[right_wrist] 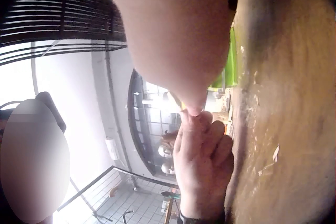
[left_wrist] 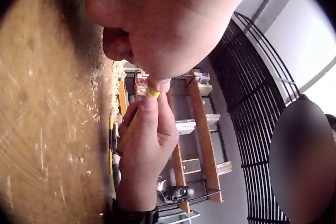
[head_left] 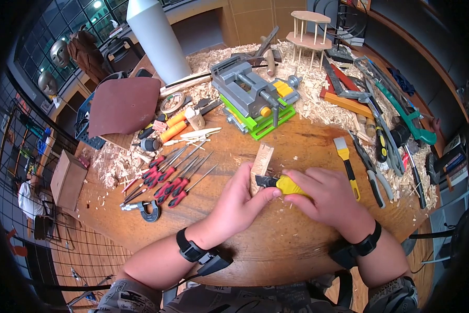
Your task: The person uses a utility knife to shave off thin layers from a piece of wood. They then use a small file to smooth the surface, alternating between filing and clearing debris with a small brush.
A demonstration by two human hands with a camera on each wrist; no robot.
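Wood block: A small pale wood block (head_left: pixel 262 158) is held above the worktop (head_left: pixel 276 255), in front of the green-based vise (head_left: pixel 242 86), its far end left uncovered.
Left hand: The block is gripped between the thumb and fingers of the left hand (head_left: pixel 233 204); the thumb is stretched toward the yellow tool (head_left: pixel 291 185), close to its dark front end.
Right hand: The yellow tool's handle is gripped by the right hand (head_left: pixel 331 198), fingers curled round it, and the dark end is laid across the near part of the block. Whether a sharp edge is bared there cannot be told.
Risk at the thumb: If that end is indeed a blade, the left thumb could be nicked by a slip, caused by too hard a push or a knot in the grain.
Risk to the wood: The block is supported by fingers alone, so it could be twisted or split too deeply if the tool is tilted; a steadier hold might be given by the vise.
Worktop: Red-handled tools (head_left: pixel 153 177) are laid out to the left, a scraper (head_left: pixel 342 151) to the right, and wood shavings (head_left: pixel 310 68) are heaped behind.
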